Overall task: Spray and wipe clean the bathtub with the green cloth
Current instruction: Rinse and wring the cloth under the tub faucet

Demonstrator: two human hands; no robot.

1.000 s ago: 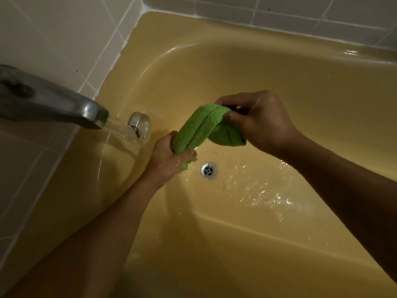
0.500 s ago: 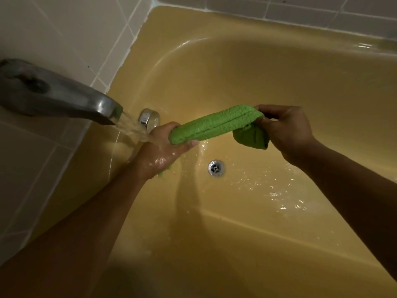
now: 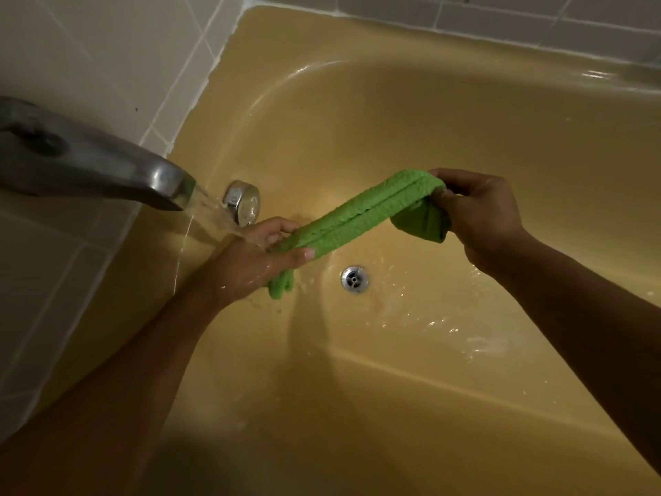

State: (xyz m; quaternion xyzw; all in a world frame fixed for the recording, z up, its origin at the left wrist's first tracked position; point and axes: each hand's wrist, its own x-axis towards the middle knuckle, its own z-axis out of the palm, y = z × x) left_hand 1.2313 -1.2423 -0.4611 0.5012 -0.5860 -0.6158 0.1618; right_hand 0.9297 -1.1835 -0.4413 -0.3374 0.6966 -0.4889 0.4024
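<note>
A yellow bathtub (image 3: 393, 119) fills the view, bordered by pale tiled walls (image 3: 89, 48), and its floor is wet and glistening. The green cloth (image 3: 357, 216) is rolled into a long rope and held taut in the air above the tub floor between two hands. The left hand (image 3: 250, 263) has fingers and thumb curled around the lower end, and a short tail of cloth hangs below that grip. The right hand (image 3: 479, 216) pinches the upper end, where a loose fold droops just under its fingers. A metal spout (image 3: 107, 166) juts out up and to the left of the left-hand grip, and its stream of water (image 3: 211, 216) falls onto that hand. A chrome overflow cap (image 3: 243, 202) sits just beyond the left hand's fingers. The drain (image 3: 354, 279) lies below the cloth's span, between the two grips and nearer the left one.
</note>
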